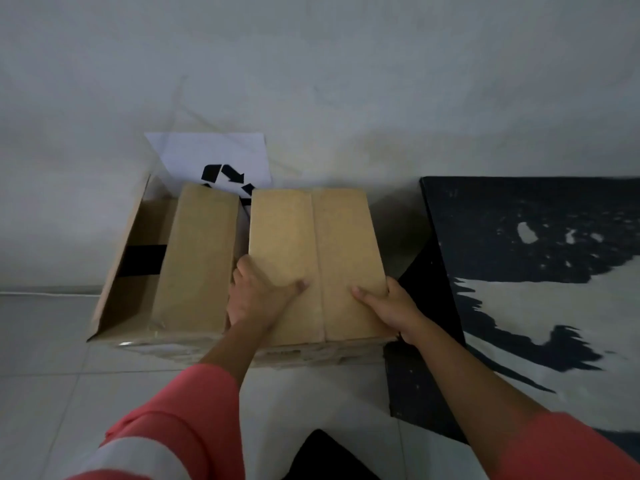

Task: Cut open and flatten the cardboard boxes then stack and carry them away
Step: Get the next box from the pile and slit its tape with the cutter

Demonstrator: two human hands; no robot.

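Here, curled fingers (243,269) around cardboard box (313,237).

dim, flat, greyish light, soft overall focus, wide-angle bending at edges, faint shadow right of the cardboard.

Black table (519,237) just right; floor (41,341) open left.

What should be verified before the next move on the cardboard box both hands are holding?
1. Left hand grips the cardboard box at its left edge, thumb on top: ok.
2. Right hand grips its right edge: ok.
3. Top flaps cut open: cannot tell; they lie shut along the centre seam.
4. Cutting tool within view: not ok, none visible.
5. Open box at left stands apart from it: cannot tell.
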